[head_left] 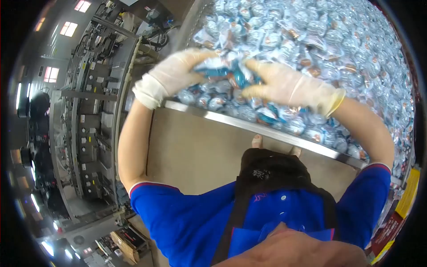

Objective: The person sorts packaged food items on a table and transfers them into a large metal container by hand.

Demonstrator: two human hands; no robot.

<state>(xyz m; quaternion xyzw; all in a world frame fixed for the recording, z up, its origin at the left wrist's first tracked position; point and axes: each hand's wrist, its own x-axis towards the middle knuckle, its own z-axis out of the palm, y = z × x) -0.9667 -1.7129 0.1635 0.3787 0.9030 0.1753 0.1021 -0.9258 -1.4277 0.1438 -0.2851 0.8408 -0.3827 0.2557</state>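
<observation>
Both my hands wear pale, thin gloves and are over a wide heap of small clear-wrapped packets (pixel 320 66). My left hand (pixel 175 73) is curled, with a blue-and-white plastic packet (pixel 215 71) between its thumb and fingers. Facing it, my right hand (pixel 287 84) has thumb and fingers around the teal end of a plastic packet (pixel 242 75). Motion blurs the fingertips, and whether these are one packet or several pressed together is unclear. Just below my right hand, another teal-marked packet (pixel 269 115) lies on the heap.
A metal rim (pixel 249 129) runs along the near side of the packet heap, in front of my body. Machinery on a metal frame (pixel 91 129) stands to the left. An open cardboard box (pixel 126 247) is at lower left, and yellow-and-red boxes (pixel 396 222) are at lower right.
</observation>
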